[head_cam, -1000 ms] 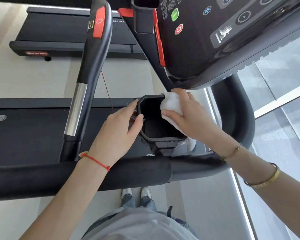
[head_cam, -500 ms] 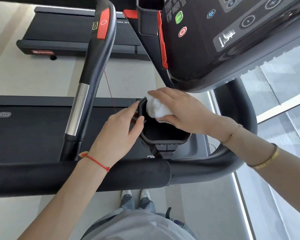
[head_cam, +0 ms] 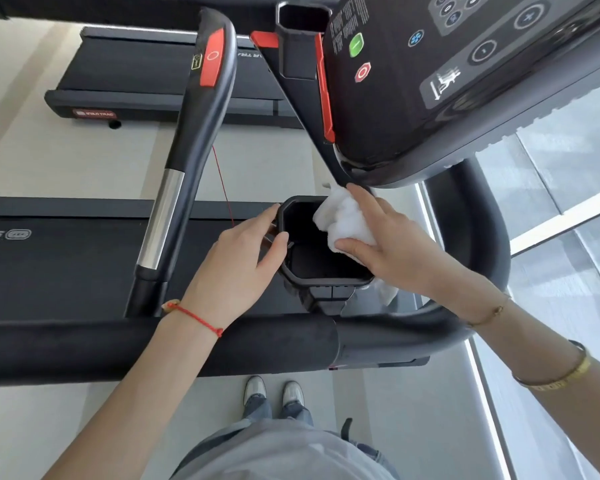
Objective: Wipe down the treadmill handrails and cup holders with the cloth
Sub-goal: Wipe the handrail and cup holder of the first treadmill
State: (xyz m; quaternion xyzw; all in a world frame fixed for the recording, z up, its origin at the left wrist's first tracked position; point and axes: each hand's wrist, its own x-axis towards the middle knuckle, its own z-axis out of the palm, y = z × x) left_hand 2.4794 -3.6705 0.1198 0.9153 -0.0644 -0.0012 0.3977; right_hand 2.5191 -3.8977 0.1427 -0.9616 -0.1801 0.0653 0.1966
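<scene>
A black octagonal cup holder (head_cam: 326,282) hangs under the treadmill console, just beyond the padded front handrail (head_cam: 153,348). My right hand (head_cam: 392,244) presses a bunched white cloth (head_cam: 343,220) against the holder's right inner wall and rim, thumb on the cloth's lower edge. A bit of cloth shows below the holder at the right. My left hand (head_cam: 236,268) grips the holder's left rim, with the thumb hooked over the edge. A second handrail (head_cam: 187,150), black with a chrome section and a red button, rises at the left.
The console (head_cam: 447,81) with its buttons overhangs the cup holder closely from above. A curved black handrail (head_cam: 478,244) wraps around at the right. The treadmill belt (head_cam: 66,258) lies below, and another treadmill (head_cam: 146,81) stands beyond. A window runs along the right.
My right hand has slid the cloth from the holder's upper left rim to its right side. My left hand has kept its grip on the left rim.
</scene>
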